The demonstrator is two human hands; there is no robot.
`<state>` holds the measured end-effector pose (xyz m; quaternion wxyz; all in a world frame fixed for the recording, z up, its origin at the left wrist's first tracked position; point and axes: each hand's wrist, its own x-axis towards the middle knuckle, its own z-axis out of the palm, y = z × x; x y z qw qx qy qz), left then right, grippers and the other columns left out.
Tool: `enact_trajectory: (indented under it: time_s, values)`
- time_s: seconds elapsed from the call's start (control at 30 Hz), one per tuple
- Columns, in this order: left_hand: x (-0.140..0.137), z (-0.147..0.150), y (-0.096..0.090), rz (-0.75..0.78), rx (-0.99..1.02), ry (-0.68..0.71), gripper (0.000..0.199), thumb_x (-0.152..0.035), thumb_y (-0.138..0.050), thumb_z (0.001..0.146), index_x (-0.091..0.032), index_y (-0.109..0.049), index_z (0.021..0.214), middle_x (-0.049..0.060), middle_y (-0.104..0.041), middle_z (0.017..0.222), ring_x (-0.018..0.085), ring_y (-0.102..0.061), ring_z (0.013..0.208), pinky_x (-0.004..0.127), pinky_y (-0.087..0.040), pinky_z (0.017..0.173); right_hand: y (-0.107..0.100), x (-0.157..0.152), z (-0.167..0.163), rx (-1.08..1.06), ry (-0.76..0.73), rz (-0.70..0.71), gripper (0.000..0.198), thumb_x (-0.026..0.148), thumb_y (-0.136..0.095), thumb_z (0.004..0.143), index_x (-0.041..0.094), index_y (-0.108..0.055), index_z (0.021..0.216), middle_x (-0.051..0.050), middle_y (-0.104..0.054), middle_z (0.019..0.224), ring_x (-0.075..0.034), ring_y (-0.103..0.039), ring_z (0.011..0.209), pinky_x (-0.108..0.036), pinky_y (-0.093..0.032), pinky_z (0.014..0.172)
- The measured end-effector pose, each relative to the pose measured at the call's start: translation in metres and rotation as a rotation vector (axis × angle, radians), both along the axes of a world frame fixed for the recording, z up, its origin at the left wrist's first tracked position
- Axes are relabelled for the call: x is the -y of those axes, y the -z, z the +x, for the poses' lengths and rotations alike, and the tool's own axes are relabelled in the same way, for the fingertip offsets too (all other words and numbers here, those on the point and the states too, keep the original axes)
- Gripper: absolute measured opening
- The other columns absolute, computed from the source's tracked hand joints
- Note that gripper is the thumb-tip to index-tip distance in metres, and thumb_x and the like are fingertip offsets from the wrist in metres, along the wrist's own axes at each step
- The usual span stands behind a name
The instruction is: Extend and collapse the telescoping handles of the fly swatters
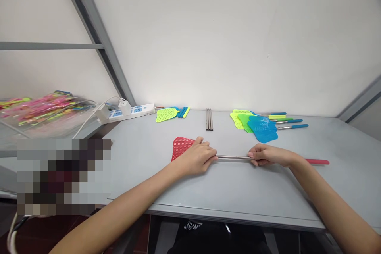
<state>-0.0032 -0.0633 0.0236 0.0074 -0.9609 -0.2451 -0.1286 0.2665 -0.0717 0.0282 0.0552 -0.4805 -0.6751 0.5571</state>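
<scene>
A red fly swatter (182, 146) with an extended metal rod lies lengthwise low over the grey table. My left hand (199, 156) is closed around it where the perforated head meets the rod, hiding that joint. Further right, my right hand (264, 154) pinches the shiny rod (233, 157). Past that wrist, the red handle (318, 162) sticks out to the right. Behind my right hand lies a fanned pile of swatters, with a blue head (263, 128) on top and yellow and green heads beneath.
Several metal rods (209, 120) lie near the wall. Left of them are a yellow swatter head (166, 115) and several short blue and yellow handles (183, 112). A white power strip (131, 113) with plugged-in chargers sits at the back left, beside plastic-wrapped colourful goods (50, 107). The table's front edge (232, 218) runs before me.
</scene>
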Motion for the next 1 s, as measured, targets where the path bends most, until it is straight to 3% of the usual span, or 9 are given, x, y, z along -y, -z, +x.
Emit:
enact_trajectory:
  time_s: [0.2,0.33,0.6,1.0]
  values:
    - [-0.006,-0.003,0.0,-0.08,0.035,-0.024,0.03,-0.026,-0.034,0.086,-0.016,-0.036,0.058,-0.002,-0.046,0.052,0.012,-0.038,0.058,0.03,-0.023,0.07,-0.003,0.002,-0.001,0.011,-0.013,0.046,0.042,0.052,-0.039,0.078,0.013,-0.056,0.075,0.004,-0.038,0.05,-0.007,-0.027,0.043,-0.021,-0.022,0.043]
    - [-0.01,-0.005,0.002,-0.134,0.051,-0.032,0.032,-0.028,-0.033,0.086,-0.016,-0.036,0.057,-0.003,-0.045,0.051,0.011,-0.039,0.058,0.03,-0.023,0.071,-0.011,0.005,-0.002,0.064,-0.006,0.09,0.036,0.05,-0.049,0.073,0.016,-0.054,0.079,0.001,-0.048,0.061,-0.008,-0.036,0.05,-0.021,-0.029,0.047]
    - [-0.016,-0.008,0.003,-0.16,0.059,-0.06,0.033,-0.032,-0.032,0.086,-0.016,-0.04,0.058,-0.003,-0.044,0.052,0.011,-0.04,0.059,0.03,-0.023,0.072,-0.012,0.002,0.009,0.159,0.084,0.164,0.033,0.049,-0.055,0.068,0.016,-0.056,0.073,0.001,-0.05,0.064,-0.009,-0.04,0.053,-0.022,-0.032,0.051]
    - [-0.017,-0.013,0.003,-0.162,0.069,-0.086,0.032,-0.03,-0.033,0.086,-0.016,-0.044,0.059,-0.002,-0.047,0.054,0.012,-0.042,0.06,0.03,-0.024,0.072,-0.003,-0.001,0.004,0.124,0.092,0.244,0.042,0.055,-0.05,0.069,0.014,-0.057,0.063,0.0,-0.048,0.053,-0.009,-0.037,0.047,-0.022,-0.029,0.045]
